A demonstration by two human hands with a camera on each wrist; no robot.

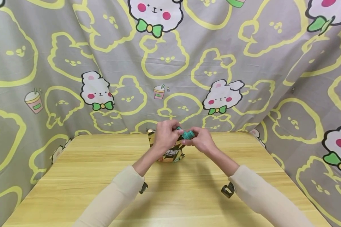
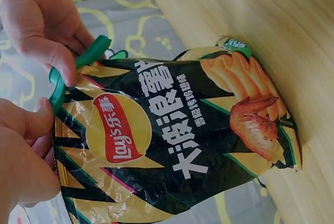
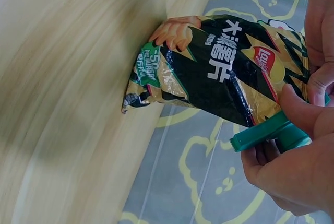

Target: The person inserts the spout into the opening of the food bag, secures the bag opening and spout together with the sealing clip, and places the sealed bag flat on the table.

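Observation:
A black-and-gold Lay's chip bag (image 1: 172,155) stands on the table, its printed front towards me. A green bag clip (image 1: 188,135) sits at the bag's top edge; in the right wrist view the clip (image 3: 261,134) shows two arms spread apart at its right end. My right hand (image 1: 203,140) pinches that end between thumb and fingers. My left hand (image 1: 166,134) pinches the clip's other end against the top of the bag, thumb in front, as the left wrist view shows. Fingers hide part of the clip in every view.
The light wooden table (image 1: 102,189) runs beneath both forearms. Behind it and at both sides hangs a grey curtain (image 1: 170,69) with yellow outlines and white cartoon animals. Black wrist devices (image 1: 228,190) show under the sleeves.

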